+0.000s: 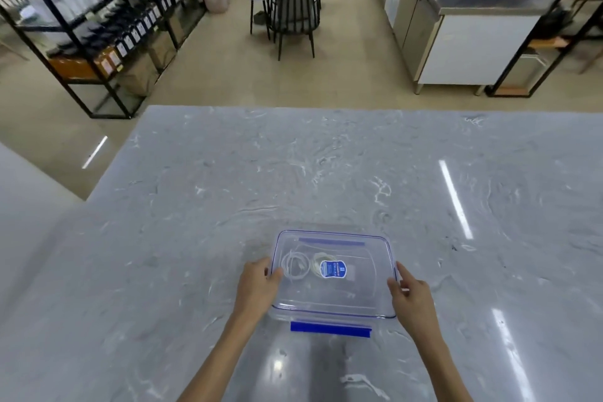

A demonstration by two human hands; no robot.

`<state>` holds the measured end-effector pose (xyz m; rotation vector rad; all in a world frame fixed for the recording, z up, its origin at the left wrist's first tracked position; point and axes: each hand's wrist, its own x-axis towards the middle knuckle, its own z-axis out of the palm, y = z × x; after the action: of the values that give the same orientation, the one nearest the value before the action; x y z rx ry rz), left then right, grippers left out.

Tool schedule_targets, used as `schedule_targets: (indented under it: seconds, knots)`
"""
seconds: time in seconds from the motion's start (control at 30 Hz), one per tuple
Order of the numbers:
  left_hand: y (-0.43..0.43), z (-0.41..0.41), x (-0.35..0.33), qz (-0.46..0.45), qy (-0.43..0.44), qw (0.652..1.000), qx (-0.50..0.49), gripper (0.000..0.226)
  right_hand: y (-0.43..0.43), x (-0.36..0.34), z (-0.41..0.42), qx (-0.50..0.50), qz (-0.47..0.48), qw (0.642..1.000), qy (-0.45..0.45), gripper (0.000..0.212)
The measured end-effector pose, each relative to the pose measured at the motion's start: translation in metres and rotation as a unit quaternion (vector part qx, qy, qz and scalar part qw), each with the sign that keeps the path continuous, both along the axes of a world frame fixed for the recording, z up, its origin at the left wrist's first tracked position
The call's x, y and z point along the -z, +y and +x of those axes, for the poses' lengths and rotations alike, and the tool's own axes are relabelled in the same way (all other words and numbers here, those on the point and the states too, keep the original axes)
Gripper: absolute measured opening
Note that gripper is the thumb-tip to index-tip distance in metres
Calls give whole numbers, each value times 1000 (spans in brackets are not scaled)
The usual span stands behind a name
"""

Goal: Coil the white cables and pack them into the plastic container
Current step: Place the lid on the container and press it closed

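- While the clear rectangular plastic container [332, 274] with blue-trimmed lid sits on the grey marble table [195, 206], two coiled white cables [295, 265] lie inside its left half.
- Left hand [257, 287] clasps the container's left edge.
- Right hand [411, 295] clasps its right edge.

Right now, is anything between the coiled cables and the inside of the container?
No. Both coiled cables already lie inside the container, under its clear lid. The left hand and right hand hold the lid's sides.
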<state>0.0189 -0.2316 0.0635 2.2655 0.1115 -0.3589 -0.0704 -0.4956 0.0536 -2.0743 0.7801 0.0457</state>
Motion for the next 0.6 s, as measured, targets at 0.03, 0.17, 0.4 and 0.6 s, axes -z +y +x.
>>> schedule_targets:
  seconds: [0.03, 0.17, 0.4, 0.6]
  knots:
    - [-1, 0, -1, 2, 1, 1000, 2, 19, 1, 0, 0, -2, -5, 1000, 8, 44]
    - [-1, -3, -3, -2, 8, 1000, -7, 16, 4, -2, 1, -13, -18, 999, 39, 46]
    - [1, 0, -6, 7, 46, 999, -15, 20, 5, -6, 2, -22, -39, 996, 79, 47]
    - [0, 6, -2, 18, 58, 998, -21, 17, 7, -6, -2, -23, -67, 993, 97, 50]
